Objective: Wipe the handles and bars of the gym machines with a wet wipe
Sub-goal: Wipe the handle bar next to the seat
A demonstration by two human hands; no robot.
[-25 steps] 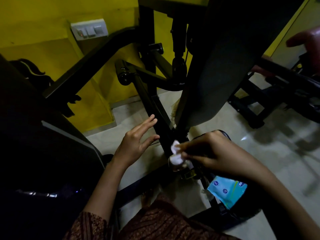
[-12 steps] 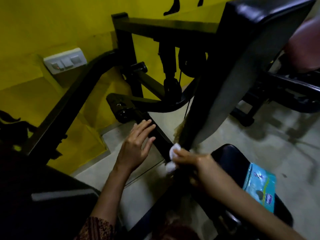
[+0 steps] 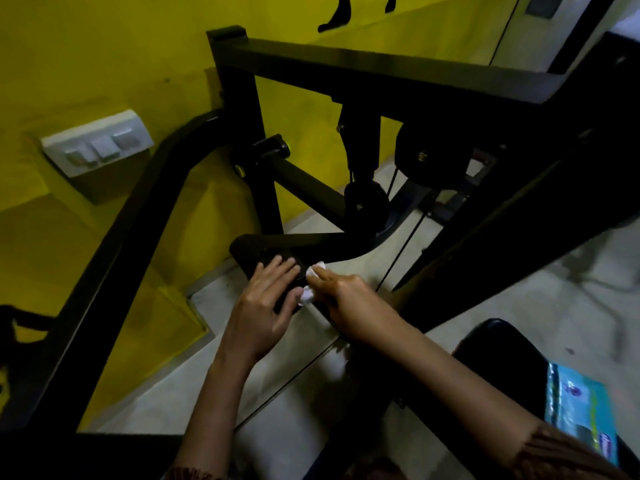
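Two hands meet low on a black gym machine. No writing can be read: the blue-green wipe packet [image 3: 578,414] at lower right shows only blurred print. It lies on a black padded seat [image 3: 498,358].

Left hand [image 3: 266,299]: fingers straight and close together, laid flat on the machine's short round handle [image 3: 251,249], matt black.

Right hand [image 3: 349,303]: fingers curled, pinching a crumpled white wet wipe [image 3: 308,296], which is held against the handle just beside the left fingertips.

Frame [image 3: 381,77] is square black tube with a dull sheen. A bent bar [image 3: 156,209] runs down the left side. A thin cable [image 3: 401,251] drops behind the hands, below a black pulley [image 3: 429,157].

White three-rocker switch plate [image 3: 97,143] on a yellow wall [image 3: 104,46]. Pale glossy floor [image 3: 519,289]. Brown patterned sleeve [image 3: 568,452] on the right arm.
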